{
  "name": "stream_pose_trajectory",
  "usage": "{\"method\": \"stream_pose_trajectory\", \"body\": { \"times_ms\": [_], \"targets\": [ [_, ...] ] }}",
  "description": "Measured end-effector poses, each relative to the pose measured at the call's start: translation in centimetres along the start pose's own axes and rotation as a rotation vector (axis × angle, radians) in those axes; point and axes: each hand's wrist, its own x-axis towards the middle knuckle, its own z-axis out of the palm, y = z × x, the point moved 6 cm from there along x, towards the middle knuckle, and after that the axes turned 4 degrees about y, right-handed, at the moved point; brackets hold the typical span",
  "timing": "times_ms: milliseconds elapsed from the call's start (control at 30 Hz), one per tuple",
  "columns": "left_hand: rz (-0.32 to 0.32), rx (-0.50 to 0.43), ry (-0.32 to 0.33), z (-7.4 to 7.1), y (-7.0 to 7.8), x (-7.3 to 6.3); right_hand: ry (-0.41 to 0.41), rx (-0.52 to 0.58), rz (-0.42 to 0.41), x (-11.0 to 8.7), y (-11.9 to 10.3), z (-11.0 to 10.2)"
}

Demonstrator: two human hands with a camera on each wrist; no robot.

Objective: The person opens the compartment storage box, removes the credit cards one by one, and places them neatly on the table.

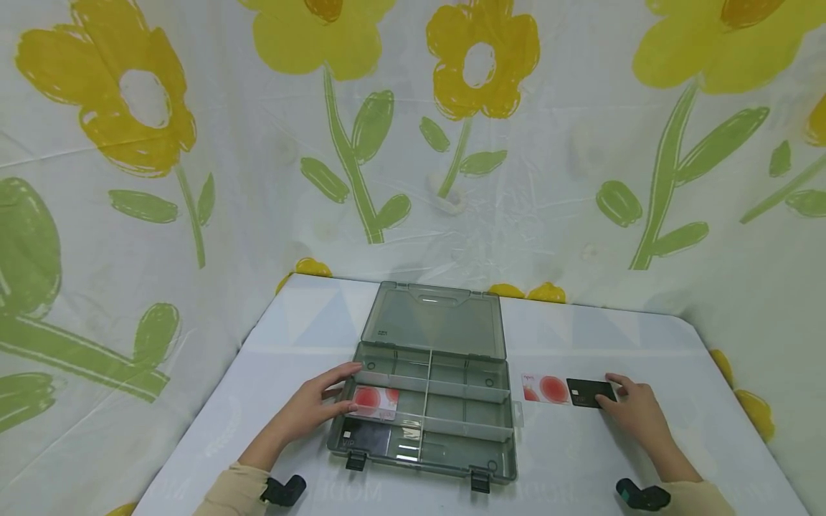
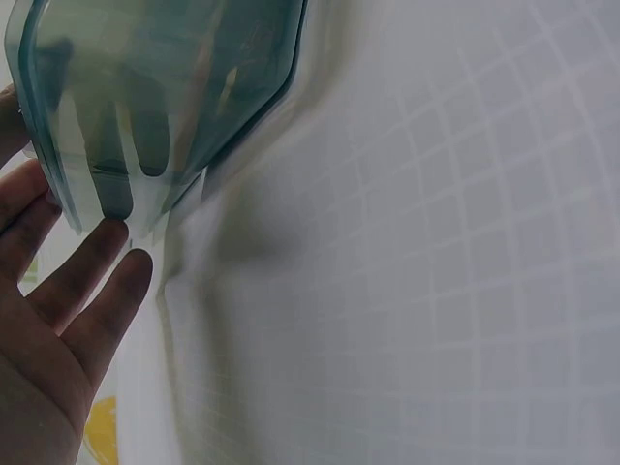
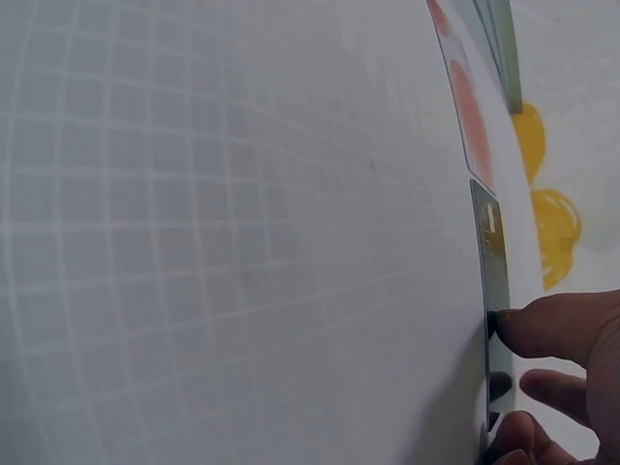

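Observation:
A dark see-through compartment box point(image 1: 467, 408) lies on the table with its lid point(image 1: 435, 319) swung back. My left hand point(image 1: 310, 407) rests against the box's left side, its fingers extended along the wall in the left wrist view. Inside, a red-and-white card point(image 1: 376, 403) sits in the middle left compartment and a black card point(image 1: 364, 436) in the front left one. To the right of the box, my right hand point(image 1: 635, 412) pinches the right end of another black card point(image 1: 584, 393), which lies flat. Beside that card's left end is a second red-and-white card point(image 1: 545, 388).
The white table point(image 1: 258, 380) carries the box and the loose cards. A flower-printed curtain point(image 1: 555, 172) hangs behind and at both sides. Two dark latches point(image 1: 480, 480) stick out from the box's front edge.

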Motion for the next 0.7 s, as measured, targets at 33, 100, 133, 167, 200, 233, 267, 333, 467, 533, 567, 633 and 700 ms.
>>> {"method": "stream_pose_trajectory", "body": {
  "times_ms": [33,100,133,167,200,233,267,333,467,533,567,633,700],
  "targets": [
    [0.000,0.000,0.001,-0.01,-0.02,0.00,0.003,0.000,0.003,-0.02,-0.01,0.01],
    [0.001,-0.002,0.002,-0.02,-0.05,-0.01,0.003,0.001,0.006,-0.05,0.01,0.05],
    [0.001,-0.002,0.002,-0.02,-0.07,-0.02,0.003,0.001,0.008,-0.07,0.02,0.07],
    [0.001,-0.002,0.002,-0.01,-0.09,-0.02,0.006,0.000,0.010,-0.11,0.00,0.07],
    [0.000,-0.002,0.001,0.00,-0.12,-0.02,0.007,0.000,0.011,-0.13,0.02,0.07],
    [0.000,-0.003,0.001,0.00,-0.14,-0.02,0.011,0.000,0.012,-0.17,-0.04,0.07],
    [0.001,-0.003,0.001,0.02,-0.16,-0.02,0.015,-0.001,0.011,-0.20,-0.06,0.08],
    [0.002,-0.003,0.001,0.04,-0.20,-0.01,0.021,0.000,0.014,-0.31,-0.10,0.06],
    [0.006,-0.010,0.000,0.05,-0.22,-0.01,0.037,0.003,0.016,-0.55,-0.25,-0.04],
    [0.007,-0.012,-0.001,0.06,-0.20,-0.01,0.042,0.006,0.020,-0.64,-0.35,-0.15],
    [0.007,-0.012,-0.001,0.06,-0.18,-0.01,0.047,0.008,0.022,-0.69,-0.42,-0.20],
    [0.005,-0.012,-0.001,0.05,-0.13,-0.02,0.053,0.010,0.022,-0.77,-0.54,-0.29],
    [0.002,-0.009,0.001,0.02,-0.09,-0.03,0.060,0.014,0.016,-0.86,-0.65,-0.38]
  ]
}}
